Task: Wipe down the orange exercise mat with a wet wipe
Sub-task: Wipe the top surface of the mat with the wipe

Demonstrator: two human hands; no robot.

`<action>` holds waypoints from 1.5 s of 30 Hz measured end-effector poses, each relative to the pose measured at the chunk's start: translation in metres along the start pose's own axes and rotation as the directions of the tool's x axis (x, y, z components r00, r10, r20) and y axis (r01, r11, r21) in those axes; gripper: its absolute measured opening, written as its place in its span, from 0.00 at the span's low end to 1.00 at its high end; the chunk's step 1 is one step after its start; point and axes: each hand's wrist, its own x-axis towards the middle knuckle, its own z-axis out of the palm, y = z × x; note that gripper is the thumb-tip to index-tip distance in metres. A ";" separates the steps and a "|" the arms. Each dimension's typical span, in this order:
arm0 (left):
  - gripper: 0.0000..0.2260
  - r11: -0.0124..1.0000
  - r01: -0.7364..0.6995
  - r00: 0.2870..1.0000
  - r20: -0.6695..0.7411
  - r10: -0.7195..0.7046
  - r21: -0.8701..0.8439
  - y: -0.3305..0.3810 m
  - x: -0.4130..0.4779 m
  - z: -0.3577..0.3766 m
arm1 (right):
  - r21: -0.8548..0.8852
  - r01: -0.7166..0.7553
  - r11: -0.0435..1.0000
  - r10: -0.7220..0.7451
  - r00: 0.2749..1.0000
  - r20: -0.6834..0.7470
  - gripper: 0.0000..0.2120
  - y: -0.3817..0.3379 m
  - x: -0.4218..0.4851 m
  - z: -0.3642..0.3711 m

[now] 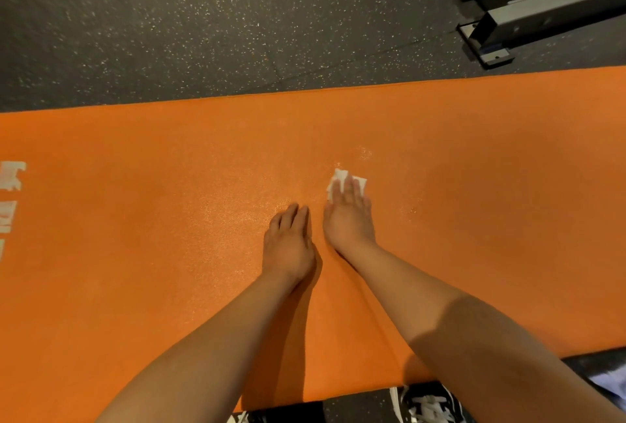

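The orange exercise mat [135, 219] lies flat across the dark floor and fills the middle of the view. My right hand [349, 216] presses flat on a small white wet wipe [340, 176], which shows beyond my fingertips near the mat's centre. My left hand [289, 246] rests palm down on the mat just left of the right hand, fingers together, holding nothing. A damp sheen shows on the mat around both hands.
Speckled black rubber flooring [203, 16] lies beyond the mat's far edge. A grey metal equipment frame [508, 23] stands at the top right. White lettering [12, 178] marks the mat's left end. A black-and-white shoe [430, 404] sits at the mat's near edge.
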 end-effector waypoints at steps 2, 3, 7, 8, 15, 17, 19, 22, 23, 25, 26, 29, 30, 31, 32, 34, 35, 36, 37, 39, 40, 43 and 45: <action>0.25 0.998 0.048 0.999 -0.013 -0.048 -0.040 0.001 0.009 -0.005 | -0.014 0.209 0.978 -0.208 0.976 0.070 0.28 -0.016 0.000 0.011; 0.24 0.996 0.067 0.997 -0.024 -0.068 -0.054 0.001 0.013 -0.008 | -0.039 0.295 0.955 -0.290 0.952 0.101 0.27 -0.018 0.000 0.014; 0.24 0.998 0.053 0.998 -0.042 -0.051 0.035 -0.001 0.016 -0.006 | -0.103 0.180 0.978 -0.178 0.984 0.027 0.27 0.012 0.011 0.000; 0.25 0.997 0.051 0.998 -0.027 -0.049 0.064 0.000 0.015 -0.002 | -0.055 0.045 0.997 -0.046 0.999 -0.013 0.27 0.020 0.012 -0.005; 0.26 0.995 0.089 0.996 -0.001 -0.089 0.043 0.005 0.014 0.005 | -0.031 0.180 0.983 -0.178 0.983 0.053 0.27 -0.001 -0.017 0.010; 0.25 0.995 0.097 0.995 0.000 -0.097 0.031 0.007 0.013 0.004 | -0.098 0.306 0.947 -0.296 0.950 0.100 0.26 0.005 -0.017 0.008; 0.26 0.994 0.099 0.995 0.002 -0.099 0.042 0.008 0.013 0.001 | -0.112 0.197 0.974 -0.192 0.980 0.060 0.26 0.019 -0.009 -0.002; 0.26 0.993 0.096 0.995 0.011 -0.097 0.064 0.009 0.013 -0.003 | 0.007 -0.127 0.992 0.127 0.992 -0.017 0.28 0.032 -0.001 -0.012; 0.25 0.993 0.097 0.995 0.009 -0.098 0.067 0.009 0.013 -0.004 | 0.030 -0.151 0.988 0.152 0.988 -0.019 0.28 0.029 0.002 -0.011; 0.24 0.993 0.100 0.995 -0.011 -0.099 0.064 0.009 0.016 -0.005 | 0.025 -0.050 0.998 0.049 0.999 0.010 0.28 0.012 0.005 -0.007; 0.23 0.994 0.098 0.995 -0.037 -0.096 0.050 0.009 0.019 -0.008 | 0.003 0.059 0.998 -0.059 0.998 0.031 0.27 0.003 0.005 -0.004; 0.22 0.997 0.071 0.988 -0.143 -0.067 0.024 0.002 0.038 -0.017 | -0.108 0.325 0.939 -0.319 0.945 0.073 0.26 -0.007 0.012 0.003; 0.23 0.997 0.070 0.986 -0.154 -0.064 0.036 -0.001 0.044 -0.019 | -0.134 0.328 0.935 -0.323 0.945 0.057 0.26 -0.003 0.017 0.003; 0.24 0.996 0.079 0.988 -0.140 -0.072 0.047 -0.003 0.050 -0.020 | -0.154 0.281 0.947 -0.281 0.959 0.027 0.26 0.003 0.024 0.000; 0.24 0.994 0.097 0.990 -0.107 -0.090 0.055 -0.004 0.056 -0.020 | -0.149 0.192 0.970 -0.195 0.981 -0.007 0.26 0.010 0.033 -0.004; 0.25 0.991 0.117 0.991 -0.074 -0.112 0.071 -0.006 0.063 -0.015 | -0.072 -0.018 0.997 0.014 0.998 -0.061 0.26 0.016 0.051 -0.014; 0.26 0.991 0.116 0.991 -0.082 -0.110 0.069 -0.007 0.064 -0.013 | -0.036 -0.079 0.996 0.076 0.994 -0.074 0.27 0.015 0.057 -0.017; 0.26 0.992 0.112 0.990 -0.093 -0.106 0.057 -0.007 0.065 -0.011 | -0.017 -0.093 0.995 0.092 0.992 -0.081 0.27 0.009 0.060 -0.017; 0.25 0.993 0.108 0.990 -0.099 -0.105 0.035 -0.008 0.064 -0.009 | -0.008 -0.066 0.998 0.065 0.995 -0.075 0.27 0.001 0.060 -0.015; 0.25 0.995 0.100 0.989 -0.107 -0.101 -0.018 -0.011 0.063 -0.006 | -0.009 0.085 0.996 -0.085 0.996 -0.023 0.26 -0.018 0.052 -0.007; 0.25 0.995 0.092 0.989 -0.115 -0.095 -0.035 -0.012 0.063 -0.005 | -0.023 0.180 0.983 -0.180 0.984 0.009 0.26 -0.024 0.048 -0.004; 0.24 0.997 0.072 0.988 -0.136 -0.077 -0.041 -0.014 0.063 -0.002 | -0.080 0.344 0.936 -0.341 0.939 0.055 0.25 -0.022 0.048 -0.003; 0.25 0.998 0.068 0.989 -0.127 -0.069 -0.016 -0.018 0.062 -0.001 | -0.117 0.286 0.951 -0.284 0.958 0.029 0.25 -0.009 0.049 -0.006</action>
